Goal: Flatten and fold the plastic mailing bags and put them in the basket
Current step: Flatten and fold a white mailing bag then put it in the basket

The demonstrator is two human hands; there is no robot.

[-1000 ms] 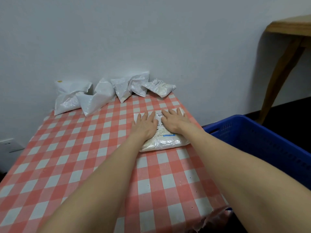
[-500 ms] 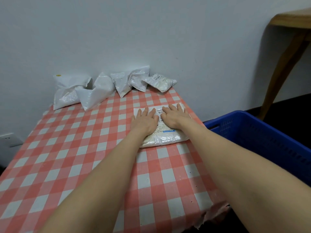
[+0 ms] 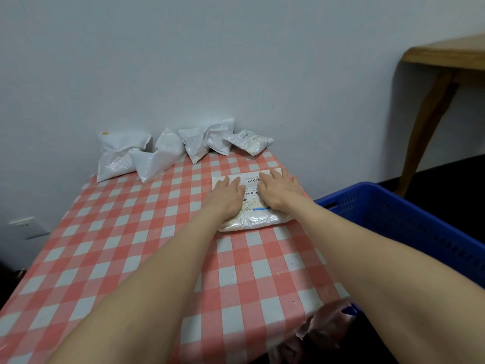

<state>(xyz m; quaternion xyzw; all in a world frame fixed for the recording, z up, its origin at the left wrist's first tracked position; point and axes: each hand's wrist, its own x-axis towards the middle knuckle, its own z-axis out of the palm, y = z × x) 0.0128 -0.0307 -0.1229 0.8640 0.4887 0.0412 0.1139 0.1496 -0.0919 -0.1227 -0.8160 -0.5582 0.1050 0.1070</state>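
**Mailing bag pressed flat under both palms**

Mailing bag, white with a printed label, lies near the right edge of the checked tablecloth. Left hand and right hand rest side by side on it, fingers straight and spread, pressing down. More crumpled bags lie along the wall. Blue basket stands just beside the table, to the right.

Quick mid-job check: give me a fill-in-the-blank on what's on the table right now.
1. The labelled mailing bag lies flat under ____ hands: left hand and right hand.
2. The basket to the right of the table is ____ in colour.
3. The other bags are piled against the ____.
Missing words: both; blue; wall.
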